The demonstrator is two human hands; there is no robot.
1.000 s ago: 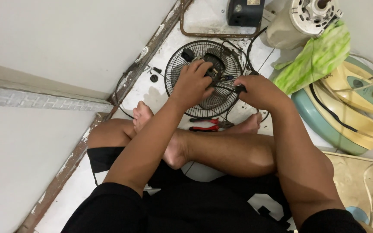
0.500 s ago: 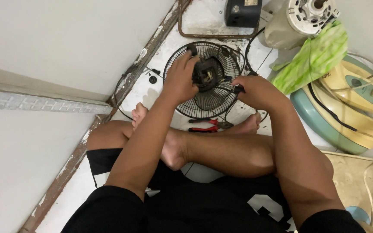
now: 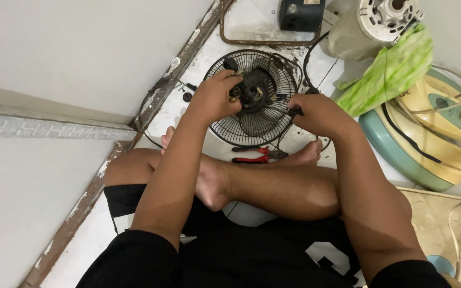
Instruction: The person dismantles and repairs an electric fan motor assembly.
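The person sits on the floor with legs crossed. A round black fan guard lies flat on the floor by the feet. The left hand holds the dark motor part in the middle of it. The right hand is closed around a small black tool just beside the motor part. Red pliers lie near the foot.

A: What's around me? White floor tiles, grimy near the top, and a white wall on my left.

B: Anything along the wall?

A: A rusty, paint-flecked metal strip at its base. Beige tile at my right. Light's even.
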